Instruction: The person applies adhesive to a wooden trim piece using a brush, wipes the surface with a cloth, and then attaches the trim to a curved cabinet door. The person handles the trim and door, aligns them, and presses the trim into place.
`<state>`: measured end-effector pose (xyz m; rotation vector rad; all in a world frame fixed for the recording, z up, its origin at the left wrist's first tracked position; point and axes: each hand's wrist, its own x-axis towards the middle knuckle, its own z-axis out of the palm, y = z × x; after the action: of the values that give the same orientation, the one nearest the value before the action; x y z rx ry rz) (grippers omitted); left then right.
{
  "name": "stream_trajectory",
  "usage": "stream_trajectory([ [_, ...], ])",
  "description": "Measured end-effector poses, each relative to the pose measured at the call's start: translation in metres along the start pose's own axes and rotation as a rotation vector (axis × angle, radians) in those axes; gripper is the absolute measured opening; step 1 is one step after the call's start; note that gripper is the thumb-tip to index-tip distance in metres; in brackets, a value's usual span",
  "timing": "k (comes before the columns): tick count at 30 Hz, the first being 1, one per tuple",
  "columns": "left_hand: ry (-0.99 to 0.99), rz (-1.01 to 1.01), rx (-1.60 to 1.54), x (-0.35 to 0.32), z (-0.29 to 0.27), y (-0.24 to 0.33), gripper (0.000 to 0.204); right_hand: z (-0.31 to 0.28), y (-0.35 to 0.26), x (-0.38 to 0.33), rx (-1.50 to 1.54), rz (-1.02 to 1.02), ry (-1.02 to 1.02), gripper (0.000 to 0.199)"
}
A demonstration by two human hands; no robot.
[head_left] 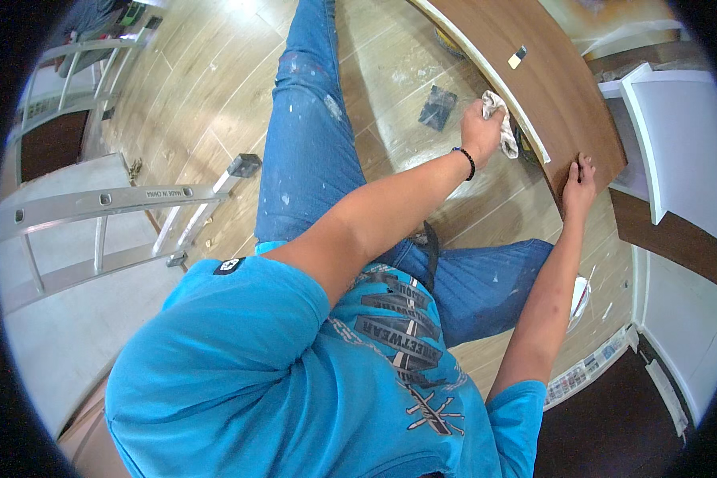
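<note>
Outstretched, both arms reach to the brown panel (pixel 550 88). Left hand (pixel 479 131) is clenched around a white rag (pixel 502 119) against the panel's white-edged long side; right hand (pixel 579 185) lies flat, fingers spread, near its lower corner.

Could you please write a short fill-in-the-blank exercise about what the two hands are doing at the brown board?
1. The left hand presses a crumpled white ____ against the pale edge of the brown wooden board.
2. The right hand lies ____ on that board, with no grip on anything.
3. The left wrist wears a black ____.
4. An aluminium ____ lies on the floor at the left.

Missing words: cloth; flat; bracelet; ladder
</note>
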<state>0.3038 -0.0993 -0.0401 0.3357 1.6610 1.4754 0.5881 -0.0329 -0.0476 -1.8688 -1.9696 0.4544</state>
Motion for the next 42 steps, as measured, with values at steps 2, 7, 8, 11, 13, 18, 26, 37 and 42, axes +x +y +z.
stream_trajectory([
  [2, -0.001, 0.004, -0.026, 0.005, -0.001, -0.001, 0.026, -0.003, -0.005, 0.0, 0.01, 0.008, -0.007, 0.043],
  [7, 0.127, 0.047, -0.031, 0.043, -0.027, 0.031, 0.026, -0.009, -0.025, -0.005, -0.017, 0.045, -0.034, 0.043],
  [8, 0.156, 0.05, -0.022, 0.042, -0.026, 0.04, 0.026, -0.009, -0.024, -0.006, -0.012, 0.048, -0.032, 0.043],
  [11, 0.094, 0.023, 0.007, 0.022, -0.017, 0.022, 0.029, -0.008, -0.023, -0.002, 0.004, 0.042, -0.033, 0.043],
  [13, 0.022, -0.007, -0.019, 0.004, -0.002, 0.006, 0.03, -0.007, -0.019, -0.001, 0.003, 0.043, -0.034, 0.043],
  [18, 0.087, 0.059, 0.048, 0.003, 0.0, 0.003, 0.029, -0.008, -0.018, -0.003, 0.001, 0.043, -0.043, 0.043],
  [26, 0.135, 0.056, 0.002, 0.019, -0.008, 0.014, 0.017, -0.003, -0.013, -0.001, -0.016, 0.015, -0.024, 0.043],
  [37, 0.191, 0.065, -0.05, 0.066, -0.025, 0.027, 0.025, -0.003, -0.015, -0.002, -0.054, 0.02, -0.013, 0.042],
  [42, 0.134, 0.112, 0.029, 0.021, -0.005, 0.019, 0.025, 0.003, 0.0, -0.002, -0.044, 0.007, 0.003, 0.043],
])
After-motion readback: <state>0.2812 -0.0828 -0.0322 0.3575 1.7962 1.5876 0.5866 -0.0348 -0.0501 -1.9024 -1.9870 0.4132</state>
